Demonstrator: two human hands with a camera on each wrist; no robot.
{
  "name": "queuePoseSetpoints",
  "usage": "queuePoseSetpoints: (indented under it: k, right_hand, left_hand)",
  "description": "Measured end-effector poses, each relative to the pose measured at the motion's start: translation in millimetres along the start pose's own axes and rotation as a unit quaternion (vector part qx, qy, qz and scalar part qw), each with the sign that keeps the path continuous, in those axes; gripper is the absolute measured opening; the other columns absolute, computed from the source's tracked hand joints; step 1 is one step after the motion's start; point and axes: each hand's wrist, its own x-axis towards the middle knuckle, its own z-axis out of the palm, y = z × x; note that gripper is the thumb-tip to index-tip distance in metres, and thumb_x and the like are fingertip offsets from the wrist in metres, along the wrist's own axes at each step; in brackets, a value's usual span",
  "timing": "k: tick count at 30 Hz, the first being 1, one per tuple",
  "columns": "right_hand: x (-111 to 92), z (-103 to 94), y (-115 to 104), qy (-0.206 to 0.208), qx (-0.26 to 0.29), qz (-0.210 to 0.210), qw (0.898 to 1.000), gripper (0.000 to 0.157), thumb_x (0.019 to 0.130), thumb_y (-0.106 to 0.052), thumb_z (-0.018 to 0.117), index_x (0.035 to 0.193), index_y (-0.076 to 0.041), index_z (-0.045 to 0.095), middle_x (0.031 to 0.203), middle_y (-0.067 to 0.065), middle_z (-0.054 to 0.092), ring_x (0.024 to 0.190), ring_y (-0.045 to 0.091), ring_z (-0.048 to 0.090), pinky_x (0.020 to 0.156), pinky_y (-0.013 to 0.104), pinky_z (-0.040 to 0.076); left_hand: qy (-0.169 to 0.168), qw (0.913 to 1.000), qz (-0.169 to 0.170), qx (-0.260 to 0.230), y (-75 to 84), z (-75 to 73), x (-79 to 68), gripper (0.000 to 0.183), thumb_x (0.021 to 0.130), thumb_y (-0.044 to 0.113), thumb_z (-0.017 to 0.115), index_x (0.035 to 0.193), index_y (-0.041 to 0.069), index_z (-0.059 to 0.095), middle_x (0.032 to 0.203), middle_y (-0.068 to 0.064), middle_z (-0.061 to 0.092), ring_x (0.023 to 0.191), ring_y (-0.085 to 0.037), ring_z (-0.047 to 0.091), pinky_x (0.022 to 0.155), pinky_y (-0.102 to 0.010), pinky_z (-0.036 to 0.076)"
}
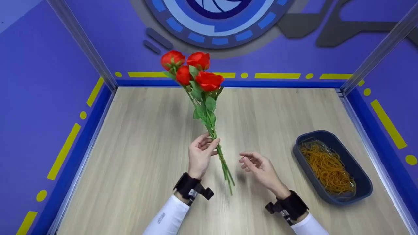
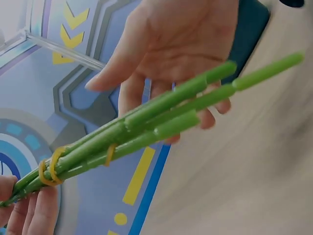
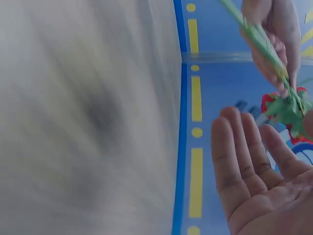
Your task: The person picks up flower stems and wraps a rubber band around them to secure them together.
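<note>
My left hand (image 1: 200, 156) pinches a bunch of red roses (image 1: 209, 81) by the green stems (image 1: 214, 132), holding it tilted above the table with the blooms away from me. In the left wrist view, yellow rubber bands (image 2: 55, 164) wrap the stems (image 2: 122, 127) just past the fingers (image 2: 44, 210), and one looser loop sits nearer the cut ends. To the right of the stem ends, my right hand (image 1: 259, 168) hovers with nothing in it. Its fingers (image 3: 226, 152) are relaxed and the palm shows in the right wrist view.
A dark blue plastic tub (image 1: 298, 153) stands on the table at the right, with a heap of yellow-orange rubber bands (image 1: 328, 169) inside. Blue printed walls (image 1: 277, 58) enclose the wooden table (image 1: 140, 137) at the back and sides.
</note>
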Motion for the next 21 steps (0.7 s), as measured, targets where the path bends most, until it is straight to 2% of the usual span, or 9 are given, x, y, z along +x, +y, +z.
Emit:
queuePoseSetpoints:
  k: [2,5,8,11,17,21]
  right_hand:
    - [-1.3,-7.3,0.6,0.031,-0.037,-0.015,0.999,0.03,0.106,-0.013,0.063,0.133,0.0,0.066,0.119,0.02,0.073,0.098,0.009,0.071,0.088,0.024,0.059]
    - [-2.7,-17.3,1.7,0.066,-0.111,-0.042,0.991,0.038,0.101,-0.016,0.071,0.139,-0.008,0.066,0.132,0.015,0.072,0.116,0.018,0.068,0.105,0.036,0.055]
    - [-2.8,-26.1,4.5,0.085,-0.19,-0.074,0.975,0.051,0.097,-0.023,0.077,0.145,-0.011,0.062,0.146,0.015,0.065,0.136,0.032,0.061,0.117,0.055,0.046]
    - [-3.5,-33.2,9.3,0.094,-0.263,-0.097,0.955,0.064,0.093,-0.029,0.081,0.15,-0.012,0.057,0.158,0.018,0.054,0.146,0.044,0.051,0.118,0.067,0.04]
    - [-4.1,-41.5,21.1,0.093,-0.366,-0.106,0.92,0.081,0.09,-0.041,0.082,0.157,-0.012,0.048,0.168,0.023,0.038,0.152,0.051,0.039,0.122,0.074,0.027]
    - [-5.4,-42.8,27.8,0.089,-0.397,-0.095,0.909,0.086,0.09,-0.045,0.08,0.16,-0.012,0.043,0.17,0.025,0.032,0.155,0.052,0.034,0.126,0.073,0.021]
  left_hand:
    - [-0.011,0.9998,-0.007,0.017,3.3,-7.4,1.5,0.042,0.093,-0.001,0.076,0.13,-0.013,0.061,0.091,0.001,0.07,0.074,-0.006,0.071,0.063,-0.025,0.063]
    - [-0.033,0.9982,-0.014,0.048,6.4,-18.0,3.5,0.043,0.094,0.001,0.076,0.131,-0.013,0.061,0.094,-0.001,0.07,0.076,-0.005,0.071,0.063,-0.024,0.063]
    - [-0.056,0.995,-0.021,0.08,6.8,-27.5,5.3,0.043,0.094,0.001,0.076,0.131,-0.013,0.061,0.094,-0.002,0.072,0.075,-0.004,0.071,0.063,-0.026,0.064]
    - [-0.079,0.9907,-0.034,0.105,4.9,-34.9,6.6,0.043,0.093,0.002,0.077,0.13,-0.013,0.062,0.093,-0.003,0.071,0.072,-0.005,0.069,0.063,-0.026,0.064]
    - [-0.116,0.9797,-0.067,0.149,-4.1,-44.5,7.5,0.042,0.093,0.003,0.078,0.129,-0.01,0.063,0.09,-0.002,0.071,0.069,-0.005,0.066,0.061,-0.025,0.063]
    - [-0.123,0.9746,-0.093,0.162,-14.8,-48.3,7.2,0.042,0.092,0.002,0.078,0.129,-0.01,0.063,0.087,-0.001,0.071,0.068,-0.005,0.066,0.061,-0.027,0.064]
